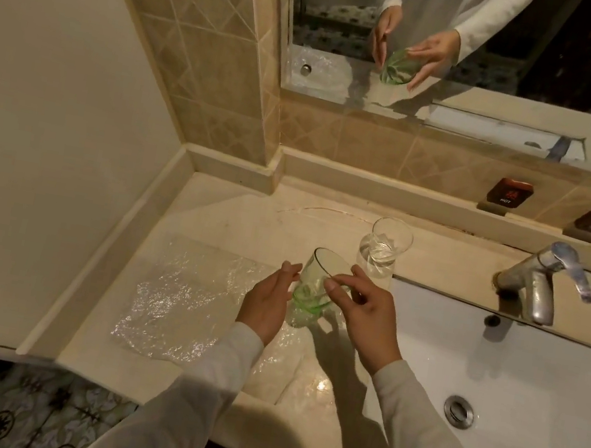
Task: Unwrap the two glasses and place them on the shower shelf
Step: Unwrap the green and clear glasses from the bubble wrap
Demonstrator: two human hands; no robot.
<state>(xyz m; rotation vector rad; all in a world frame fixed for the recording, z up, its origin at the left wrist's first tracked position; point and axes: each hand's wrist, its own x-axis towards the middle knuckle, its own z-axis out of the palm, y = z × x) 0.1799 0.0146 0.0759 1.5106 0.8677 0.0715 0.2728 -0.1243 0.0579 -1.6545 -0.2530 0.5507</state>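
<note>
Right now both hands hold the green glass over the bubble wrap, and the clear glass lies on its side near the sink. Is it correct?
Not quite. The head view shows the clear glass standing upright beside the sink, not on its side. The left hand and right hand do hold the green glass over the bubble wrap.

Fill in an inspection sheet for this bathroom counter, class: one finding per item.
Surface: beige counter, glossy, beside a white sink.
Job's things: green glass, tilted, held between both hands; clear glass upright, unwrapped, near the sink.
Clutter: bubble wrap spread flat on the counter.
Hands: left hand and right hand on the green glass.
Cables: nothing seen.
Surroundings: tap, mirror, tiled wall; no shower shelf in view.
</note>
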